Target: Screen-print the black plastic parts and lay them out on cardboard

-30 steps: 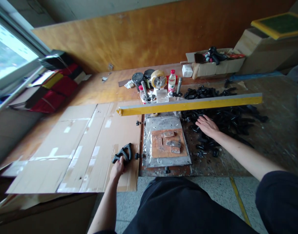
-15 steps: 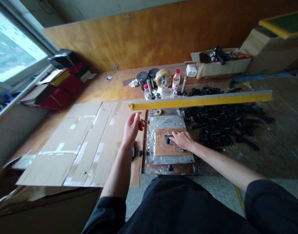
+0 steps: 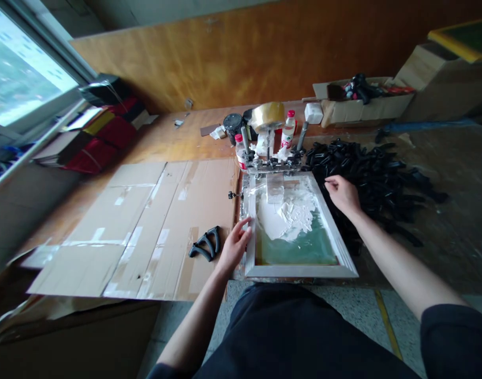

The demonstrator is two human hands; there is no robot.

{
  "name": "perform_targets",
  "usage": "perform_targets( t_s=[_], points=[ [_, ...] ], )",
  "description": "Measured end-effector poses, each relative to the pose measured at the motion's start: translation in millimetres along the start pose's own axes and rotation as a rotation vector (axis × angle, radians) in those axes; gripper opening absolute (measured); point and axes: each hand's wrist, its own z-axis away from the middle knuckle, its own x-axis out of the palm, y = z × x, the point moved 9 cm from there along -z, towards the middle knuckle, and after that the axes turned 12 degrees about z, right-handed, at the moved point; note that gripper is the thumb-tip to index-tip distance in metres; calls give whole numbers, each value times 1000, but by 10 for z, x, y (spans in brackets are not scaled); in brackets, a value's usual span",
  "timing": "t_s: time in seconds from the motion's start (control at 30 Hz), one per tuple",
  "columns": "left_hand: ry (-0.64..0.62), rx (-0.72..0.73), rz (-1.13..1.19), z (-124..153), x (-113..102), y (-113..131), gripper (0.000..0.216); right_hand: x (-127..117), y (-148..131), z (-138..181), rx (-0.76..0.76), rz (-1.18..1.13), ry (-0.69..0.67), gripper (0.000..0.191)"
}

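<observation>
A metal-framed printing screen (image 3: 343,258) lies flat on the bench in front of me, with white ink (image 3: 290,213) spread over its green mesh and a squeegee (image 3: 274,187) standing at its far end. My left hand (image 3: 235,246) grips the frame's left rail, fingers curled round it. My right hand (image 3: 343,195) hovers just outside the right rail with bent fingers, over a pile of black plastic parts (image 3: 379,179). I cannot make out what its fingers hold. One black part (image 3: 205,245) lies on the cardboard sheet (image 3: 146,221), just left of my left hand.
Behind the screen's hinge clamps (image 3: 272,163) stand a roll of tape (image 3: 267,116), a bottle (image 3: 289,134) and dark tins (image 3: 233,125). A cardboard box (image 3: 363,108) sits at the back right. Red and black folders (image 3: 94,142) are stacked by the window on the left.
The screen frame, raised before, has come down flat over the metal plate and the piece on it. My left hand moved from the cardboard to the frame's left rail. My right hand moved to the right rail.
</observation>
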Motion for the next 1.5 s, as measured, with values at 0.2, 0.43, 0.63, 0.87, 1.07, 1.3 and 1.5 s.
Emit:
perform_targets(
  t_s=[0.2, 0.43, 0.63, 0.87, 1.07, 1.3, 1.5],
  points=[
    [58, -21, -265, -193, 10, -556, 60, 277, -1324, -58, -425, 148, -50, 53],
    [71, -25, -286, -246, -35, -690, 56, 567, -1568, 724, -714, 197, -333, 10],
    [102, -34, -252, -236, -51, -679, 55, 387, -1561, 1000, -952, 97, -461, 15],
    [91, -34, -203, -210, -54, -605, 56, 423, -1585, 1069, -862, 107, -246, 27],
    [68, -57, -133, -193, -36, -543, 60, 396, -1517, 755, -702, 16, -306, 30],
    [28, 13, 179, -59, 29, 228, 58, -108, -1189, -336, -354, 4, -74, 53],
    [29, 328, 452, -249, 142, 1313, 51, -128, 333, -341, 222, -176, 43, 32]
  ],
)
